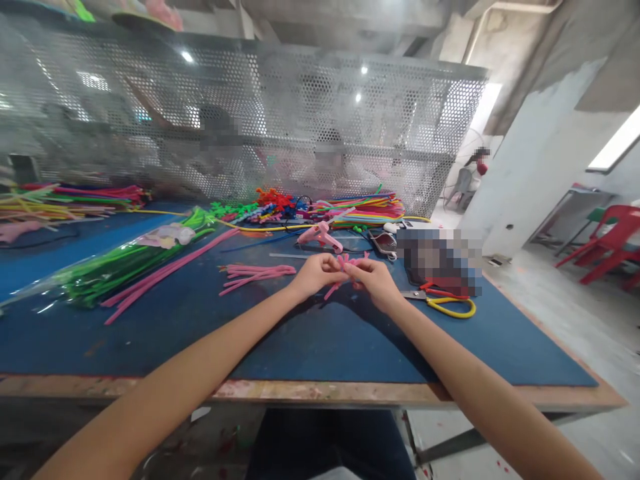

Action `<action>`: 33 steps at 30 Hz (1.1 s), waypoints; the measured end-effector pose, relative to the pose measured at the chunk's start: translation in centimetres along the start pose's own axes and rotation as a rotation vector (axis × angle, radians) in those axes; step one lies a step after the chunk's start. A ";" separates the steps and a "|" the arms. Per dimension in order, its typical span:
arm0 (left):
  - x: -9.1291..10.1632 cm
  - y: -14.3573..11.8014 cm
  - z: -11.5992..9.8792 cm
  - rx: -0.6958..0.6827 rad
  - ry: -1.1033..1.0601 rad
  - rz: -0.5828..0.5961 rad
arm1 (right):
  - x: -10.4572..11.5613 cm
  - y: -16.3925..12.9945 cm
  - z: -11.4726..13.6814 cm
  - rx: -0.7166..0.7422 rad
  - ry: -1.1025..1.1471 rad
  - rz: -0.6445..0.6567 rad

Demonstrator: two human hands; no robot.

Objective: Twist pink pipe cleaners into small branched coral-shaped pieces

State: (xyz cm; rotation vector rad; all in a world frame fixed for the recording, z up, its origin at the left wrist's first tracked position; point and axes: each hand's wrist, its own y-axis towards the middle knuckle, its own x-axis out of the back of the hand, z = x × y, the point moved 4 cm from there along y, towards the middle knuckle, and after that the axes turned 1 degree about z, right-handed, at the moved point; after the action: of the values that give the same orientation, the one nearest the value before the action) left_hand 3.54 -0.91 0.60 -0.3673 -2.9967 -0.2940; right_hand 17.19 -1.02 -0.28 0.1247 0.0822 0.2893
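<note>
Left hand: just right of the frame's centre, the bare left hand [320,273] has thumb and fingertips pinched on a small looped piece of fuzzy pink pipe cleaner [342,260].
Right hand: the bare right hand [373,280] meets it from the right, its thumb and fingers also grasping the pink piece; one strand pokes out below the fingers.
Pink piece: held between both hands, slightly right of centre, above the blue mat [300,347].
Clear plastic bag: across the left of the frame, a long transparent bag [37,303] lies on the mat, holding many fuzzy green stems [115,268]; a pale pink and lilac patch shows on its upper part.
Pink stems: long fuzzy pink stems [175,277] lie along the bag's right side; a short bundle of pink stems [257,275] rests near the left hand.
Tools: a pink glue gun [320,235] sits beyond the hands; scissors with yellow and red handles [453,307] lie right of centre.
Shiny dark-rimmed object: beyond the right hand, this small object [384,243] may be hollow; its contents cannot be told.
Back of table: multicoloured stems [367,208] lie before a grey perforated metal screen [290,100].
</note>
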 end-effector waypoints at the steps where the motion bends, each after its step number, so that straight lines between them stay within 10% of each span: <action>1: 0.0 -0.1 0.0 -0.007 0.016 -0.006 | 0.0 0.0 -0.2 -0.028 0.011 0.019; 13: -0.3 -0.5 -0.9 -0.178 -0.045 0.080 | 0.1 0.1 -0.5 -0.224 0.401 0.013; 24: -1.7 -0.6 0.7 0.229 -0.626 0.115 | -0.2 0.3 0.1 -0.022 0.363 0.019; 33: -0.9 -0.5 0.5 0.243 -0.440 0.176 | 0.2 0.2 0.4 0.051 0.075 0.007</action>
State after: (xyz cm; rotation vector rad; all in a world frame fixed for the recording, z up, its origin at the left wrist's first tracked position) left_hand 4.20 -1.44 -0.11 -0.7493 -3.3327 0.1946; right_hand 17.38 -0.86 0.13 0.1647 0.1641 0.2985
